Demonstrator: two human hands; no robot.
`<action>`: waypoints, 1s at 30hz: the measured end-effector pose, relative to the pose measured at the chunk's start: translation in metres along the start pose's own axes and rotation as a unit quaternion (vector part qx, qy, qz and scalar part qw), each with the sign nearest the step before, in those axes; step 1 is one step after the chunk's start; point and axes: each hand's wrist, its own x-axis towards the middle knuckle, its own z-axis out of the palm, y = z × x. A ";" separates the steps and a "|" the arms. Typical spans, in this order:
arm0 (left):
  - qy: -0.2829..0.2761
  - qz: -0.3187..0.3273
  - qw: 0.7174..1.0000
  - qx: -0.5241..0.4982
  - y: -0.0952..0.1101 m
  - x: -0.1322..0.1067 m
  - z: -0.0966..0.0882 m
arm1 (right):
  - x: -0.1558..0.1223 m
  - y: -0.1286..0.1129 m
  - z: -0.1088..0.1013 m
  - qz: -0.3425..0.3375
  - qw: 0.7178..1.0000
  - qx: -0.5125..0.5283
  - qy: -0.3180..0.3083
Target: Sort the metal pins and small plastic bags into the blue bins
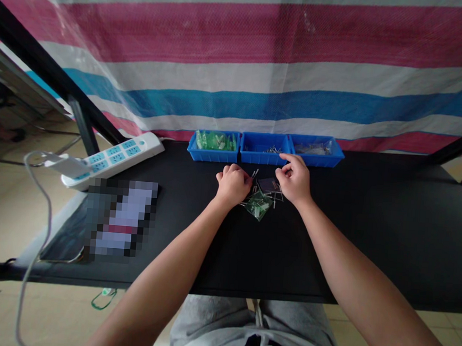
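My left hand rests low over the black table, its fingers curled in; what they hold, if anything, is hidden. To its right lies a loose pile of thin metal pins, with a small green-tinted clear plastic bag at the near side. My right hand is at the pile's right edge. Its index finger stretches leftward, apart from the thumb, and the other fingers are bent; nothing shows between finger and thumb. Just beyond both hands, a blue middle bin contains several small metal pieces.
A blue left bin holds a green plastic bag, and a blue right bin holds clear bags. At left are a white power strip with a plugged-in charger, a blurred-out flat object and a dark glossy panel. Striped sheeting hangs behind.
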 end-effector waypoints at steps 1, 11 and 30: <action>0.001 0.002 1.000 0.001 0.000 0.000 0.000 | 0.000 0.000 0.000 0.001 1.000 -0.003 -0.003; 0.015 0.001 1.000 0.000 -0.004 0.000 0.006 | -0.003 -0.006 0.001 0.004 0.998 -0.003 -0.059; 0.048 0.148 0.985 -0.076 0.006 -0.010 -0.004 | -0.004 -0.018 -0.001 0.007 0.982 0.056 -0.179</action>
